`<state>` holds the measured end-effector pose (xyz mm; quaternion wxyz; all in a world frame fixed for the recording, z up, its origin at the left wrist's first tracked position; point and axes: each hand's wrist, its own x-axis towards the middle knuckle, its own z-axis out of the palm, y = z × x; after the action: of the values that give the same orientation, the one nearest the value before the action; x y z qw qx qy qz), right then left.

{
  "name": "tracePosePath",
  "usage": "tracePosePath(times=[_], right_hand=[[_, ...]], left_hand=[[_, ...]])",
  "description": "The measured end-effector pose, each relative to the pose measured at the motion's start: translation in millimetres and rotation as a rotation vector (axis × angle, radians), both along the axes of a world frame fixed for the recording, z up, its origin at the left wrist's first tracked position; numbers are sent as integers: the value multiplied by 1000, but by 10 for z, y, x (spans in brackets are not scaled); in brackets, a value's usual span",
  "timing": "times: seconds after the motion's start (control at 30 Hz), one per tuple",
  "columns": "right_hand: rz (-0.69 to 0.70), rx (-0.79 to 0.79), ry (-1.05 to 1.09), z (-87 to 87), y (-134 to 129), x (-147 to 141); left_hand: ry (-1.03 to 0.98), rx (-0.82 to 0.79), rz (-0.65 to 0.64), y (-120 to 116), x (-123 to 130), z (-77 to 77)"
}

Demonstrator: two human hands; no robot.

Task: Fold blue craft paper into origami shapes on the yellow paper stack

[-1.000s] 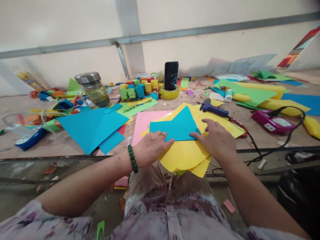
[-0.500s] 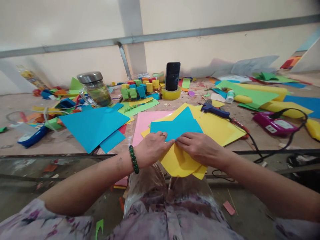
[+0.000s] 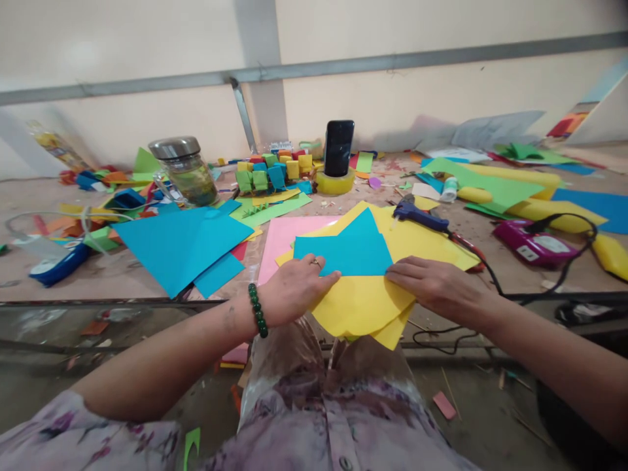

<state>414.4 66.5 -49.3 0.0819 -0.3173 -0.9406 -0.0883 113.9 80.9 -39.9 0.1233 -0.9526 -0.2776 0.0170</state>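
Observation:
A folded blue sheet of paper (image 3: 350, 252) lies on yellow sheets (image 3: 363, 304) at the table's front edge, its straight folded edge facing me. At the left end of that fold, my left hand (image 3: 297, 288) pins the paper down, its thumb lying along the edge. My right hand (image 3: 434, 284) has its fingers pressed together at the fold's right end. Some yellow paper sticks out over the edge above my lap. Beneath the stack shows a pink sheet (image 3: 279, 245).
Left are loose blue sheets (image 3: 181, 245), a glass jar mug (image 3: 184, 173) and a blue-and-white device (image 3: 59, 261). Behind stands a phone (image 3: 339, 149) on a tape roll (image 3: 335, 182), beside small paper blocks (image 3: 275, 173). Right are a glue gun (image 3: 420, 214) and a purple corded box (image 3: 534, 243).
My right hand has slid rightward along the fold, from beside my left thumb to the far right end. My left hand stays on the paper's left part.

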Motion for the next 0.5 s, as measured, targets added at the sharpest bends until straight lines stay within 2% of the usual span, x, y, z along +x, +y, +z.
tracePosePath(times=[0.17,0.33,0.5], right_hand=[[6,75,73,-80,-40,134],[-53,96,101,-133,-81,117],[-136,30,26,-1,21,34]], left_hand=[[-41,-109,60,-77,-108,-9],[-184,-137,204,-230,-379,-149],[-338,-154,278,-297,-474,-291]])
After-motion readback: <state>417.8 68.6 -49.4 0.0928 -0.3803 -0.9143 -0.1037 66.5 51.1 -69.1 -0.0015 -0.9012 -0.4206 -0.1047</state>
